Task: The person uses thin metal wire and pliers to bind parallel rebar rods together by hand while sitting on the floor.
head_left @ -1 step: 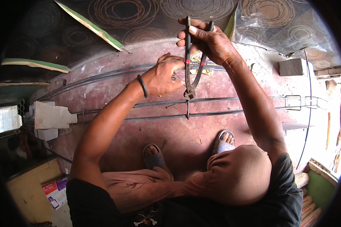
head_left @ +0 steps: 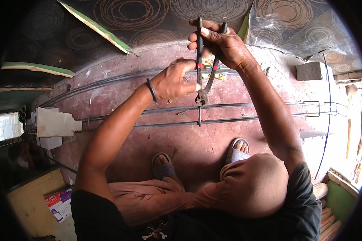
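My right hand (head_left: 223,44) has its fingers clamped on the pincers' (head_left: 202,68) handles. My left hand (head_left: 173,80) fingers pinch together beside the pincer head, just above the rods (head_left: 245,112).

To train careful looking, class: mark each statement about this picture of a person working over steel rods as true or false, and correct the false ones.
1. The right hand grips the handles of the pincers. True.
2. The left hand wears a thick work glove. False: it is bare, with a dark band at the wrist.
3. The steel rods lie on a reddish floor. True.
4. The person is barefoot. False: sandals are on the feet.
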